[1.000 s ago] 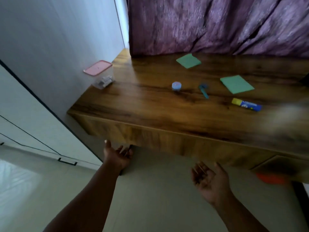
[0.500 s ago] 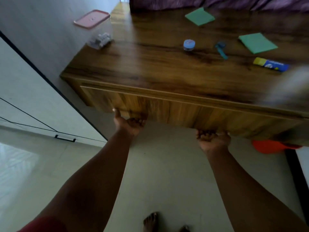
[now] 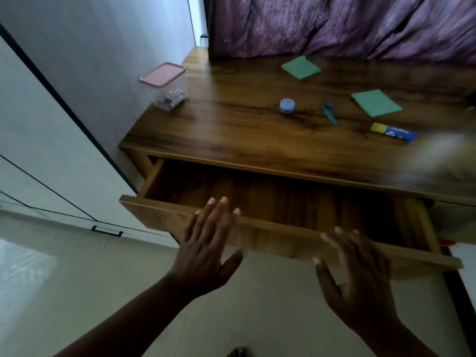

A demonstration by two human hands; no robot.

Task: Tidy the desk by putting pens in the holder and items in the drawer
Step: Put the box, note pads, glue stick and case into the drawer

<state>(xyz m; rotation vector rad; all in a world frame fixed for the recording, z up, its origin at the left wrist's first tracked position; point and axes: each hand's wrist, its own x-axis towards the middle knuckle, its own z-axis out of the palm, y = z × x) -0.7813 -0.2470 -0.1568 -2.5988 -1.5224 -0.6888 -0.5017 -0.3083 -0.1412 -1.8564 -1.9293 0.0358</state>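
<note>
Below the bench (image 3: 231, 130) front edge: drawer (image 3: 257, 202), pulled out, interior bare as far as visible; right end in shadow.

Over the drawer front, low in view: left hand (image 3: 206, 251), fingers spread, palm down, holding nothing, fingertips above the front panel. Right hand (image 3: 358, 274), likewise spread and empty, just at the panel's near face; contact with the wood not certain for either.

On the bench top, none yet put away:
- small round blue-lidded pot (image 3: 287, 105), mid-bench.
- teal tool (image 3: 329, 113), short, lying flat just right of the pot; kind not clear.
- blue and yellow tube (image 3: 394, 131), lying on its side, right of the tool, nearer the front edge.
- green paper square (image 3: 376, 102), right side; second green paper square (image 3: 300, 67), further back by the purple curtain (image 3: 334, 24).
- clear box with pink lid (image 3: 168, 91), far left corner against the wall, small pale contents.

Pen holder and pens: not seen; pale blur at the right edge, unidentifiable.

Status, as judged: drawer-opening step done; every loose item left to gather and stow; pens-to-holder part not started, as far as shown; drawer to shut afterwards.
</note>
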